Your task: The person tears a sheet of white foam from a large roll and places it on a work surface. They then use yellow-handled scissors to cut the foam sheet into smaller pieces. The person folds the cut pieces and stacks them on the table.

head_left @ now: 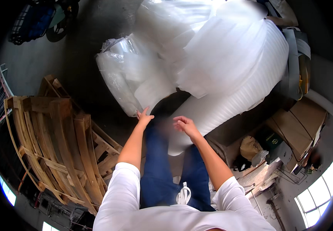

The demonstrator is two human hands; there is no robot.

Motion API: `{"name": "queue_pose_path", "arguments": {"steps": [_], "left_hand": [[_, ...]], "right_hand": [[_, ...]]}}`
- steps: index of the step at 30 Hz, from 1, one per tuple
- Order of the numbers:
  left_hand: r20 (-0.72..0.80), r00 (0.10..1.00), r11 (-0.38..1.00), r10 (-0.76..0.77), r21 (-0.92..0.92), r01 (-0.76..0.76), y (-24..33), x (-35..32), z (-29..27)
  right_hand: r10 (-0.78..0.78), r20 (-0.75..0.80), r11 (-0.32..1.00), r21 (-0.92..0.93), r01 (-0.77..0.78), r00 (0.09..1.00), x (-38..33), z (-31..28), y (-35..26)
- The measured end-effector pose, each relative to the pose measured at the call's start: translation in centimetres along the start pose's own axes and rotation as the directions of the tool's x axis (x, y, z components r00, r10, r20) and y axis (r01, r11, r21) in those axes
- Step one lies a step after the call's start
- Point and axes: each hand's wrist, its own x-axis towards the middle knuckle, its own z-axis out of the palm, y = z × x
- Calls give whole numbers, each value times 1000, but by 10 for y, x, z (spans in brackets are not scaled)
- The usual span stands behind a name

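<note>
White foam sheeting (232, 50) lies in large, loosely piled folds in front of me, with a long ribbed roll of foam (228, 111) slanting down toward my legs. To its left is a bundle of foam wrapped in clear plastic (118, 77). My left hand (146, 116) is at the lower end of that bundle, fingers spread; whether it touches the foam I cannot tell. Near the left side of the ribbed roll, my right hand (185, 126) hovers with loosely bent fingers and nothing visible in it.
Wooden pallets (58, 134) stand stacked on the left. Flattened cardboard (297, 127) leans at the right, near a tan bag (250, 148). A wheeled vehicle with a basket (31, 23) is at the far left. Another person's arm (282, 20) shows at the far right.
</note>
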Motion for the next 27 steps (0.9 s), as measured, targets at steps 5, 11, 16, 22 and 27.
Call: {"name": "queue_pose_path", "arguments": {"steps": [5,11,16,22,27], "left_hand": [[-42,968,969,247,35,-245,-16,54,-2],[499,714,854,491,-115,-507,60,-65,-43],[252,721,763,646,-261,-592,44,50,-111],[-119,948,941,294,-139,-309,67,201,-137],[22,966,933,257,-267,-242,78,215,-137]], "right_hand": [[-156,72,973,-162,166,985,66,39,-3],[-324,112,909,-236,342,939,106,74,14],[-242,-203,955,-223,196,949,95,49,13],[-331,-239,920,-296,257,913,59,18,-11],[-412,-232,909,-176,378,881,48,19,-11]]}}
